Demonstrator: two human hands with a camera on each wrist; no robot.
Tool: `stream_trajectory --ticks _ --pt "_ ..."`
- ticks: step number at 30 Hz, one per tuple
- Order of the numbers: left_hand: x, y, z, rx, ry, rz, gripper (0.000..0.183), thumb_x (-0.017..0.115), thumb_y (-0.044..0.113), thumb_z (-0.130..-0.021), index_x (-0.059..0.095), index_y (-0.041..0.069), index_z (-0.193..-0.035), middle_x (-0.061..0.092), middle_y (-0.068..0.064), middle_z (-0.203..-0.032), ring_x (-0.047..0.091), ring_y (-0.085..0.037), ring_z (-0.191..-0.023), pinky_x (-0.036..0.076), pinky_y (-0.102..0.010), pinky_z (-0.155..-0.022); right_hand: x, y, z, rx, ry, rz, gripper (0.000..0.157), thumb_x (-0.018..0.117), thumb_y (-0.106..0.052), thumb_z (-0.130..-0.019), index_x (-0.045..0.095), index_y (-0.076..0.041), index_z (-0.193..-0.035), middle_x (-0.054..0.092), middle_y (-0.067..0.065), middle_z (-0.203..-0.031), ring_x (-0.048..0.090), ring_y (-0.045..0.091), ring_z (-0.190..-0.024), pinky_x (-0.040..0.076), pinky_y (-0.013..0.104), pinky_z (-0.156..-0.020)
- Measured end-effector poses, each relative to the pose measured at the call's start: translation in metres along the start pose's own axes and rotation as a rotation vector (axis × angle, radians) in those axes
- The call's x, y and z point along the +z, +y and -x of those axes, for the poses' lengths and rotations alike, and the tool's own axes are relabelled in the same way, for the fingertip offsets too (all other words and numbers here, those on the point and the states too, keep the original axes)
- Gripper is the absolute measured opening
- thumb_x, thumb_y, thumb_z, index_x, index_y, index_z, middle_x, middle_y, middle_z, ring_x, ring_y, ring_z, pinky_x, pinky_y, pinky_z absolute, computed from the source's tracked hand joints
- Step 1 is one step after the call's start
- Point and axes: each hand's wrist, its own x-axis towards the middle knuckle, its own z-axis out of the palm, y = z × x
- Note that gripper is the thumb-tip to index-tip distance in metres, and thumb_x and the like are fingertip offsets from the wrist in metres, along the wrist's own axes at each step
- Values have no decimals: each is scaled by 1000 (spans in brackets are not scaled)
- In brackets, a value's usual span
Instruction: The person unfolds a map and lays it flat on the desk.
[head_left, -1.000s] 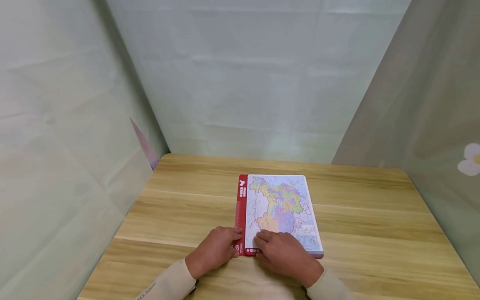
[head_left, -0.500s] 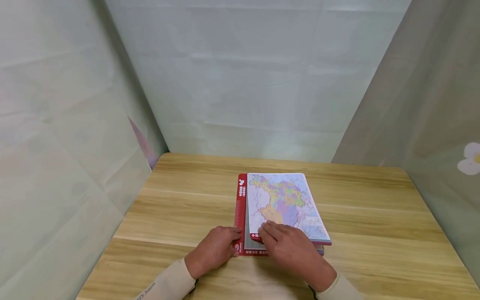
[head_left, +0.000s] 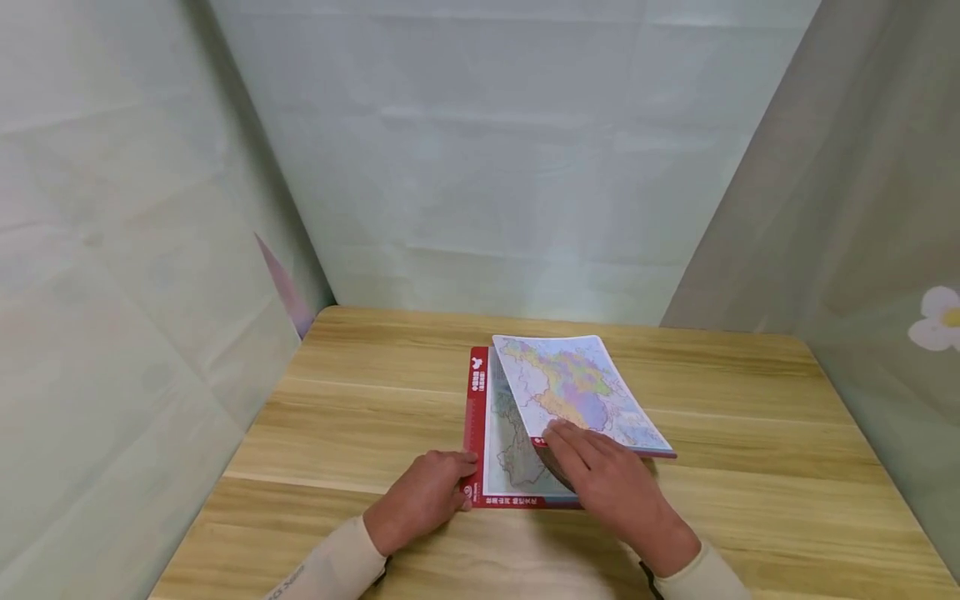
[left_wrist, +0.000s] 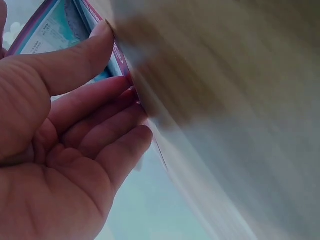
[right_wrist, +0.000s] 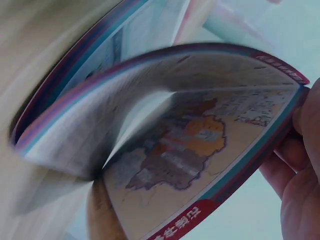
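Two map sheets overlap on the wooden table. The lower map (head_left: 513,450), bordered in red along its left and near sides, lies flat. My left hand (head_left: 423,500) touches its near left corner, fingertips on the left border and thumb at the near edge. Above it, the upper map (head_left: 570,387), printed in pastel regions on pale blue, is raised at its near edge and skewed. My right hand (head_left: 618,487) pinches that edge near its left corner, fingers on top; the thumb is hidden in the head view. From the right wrist, the upper map's underside (right_wrist: 180,155) shows bent, with another map printed on it.
The wood-grain table (head_left: 360,400) extends on both sides of the maps. Pale curtains (head_left: 487,167) hang behind it and at the left and right. A white flower print (head_left: 936,318) shows on the right curtain.
My right hand has lifted the upper map's near edge and swung it right and away, uncovering more of the lower map. My left hand has stayed almost in place.
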Motion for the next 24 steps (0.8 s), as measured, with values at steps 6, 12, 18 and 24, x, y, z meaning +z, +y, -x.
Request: stream_trajectory --ticks 6,12,18,24 --pt "-1 -5 0 -1 -10 -28 47 89 16 -86 75 1 -129 74 -11 -135 72 -32 -122 61 -45 -102 -3 15 11 48 23 29 51 18 -12 -118 65 4 -132 74 14 -128 75 27 -111 65 41 -85" --pt "-4 -6 1 -2 -18 -17 47 88 16 -87 75 1 -129 73 -12 -136 72 -33 -122 61 -45 -102 -2 29 28 110 29 44 51 20 -16 -118 66 3 -131 74 15 -129 75 28 -113 63 44 -91" --pt "-7 -12 6 -20 -19 -3 51 89 15 -85 73 1 -132 73 -13 -136 72 -33 -122 61 -46 -101 -5 39 39 156 35 32 53 20 -15 -117 69 2 -127 76 14 -126 75 30 -111 61 46 -93" --pt "-10 -20 10 4 16 -7 50 90 12 -84 74 -1 -129 74 -14 -134 73 -34 -120 61 -46 -101 -12 47 44 173 42 -4 54 21 -21 -116 70 1 -127 76 15 -124 75 32 -110 61 48 -91"
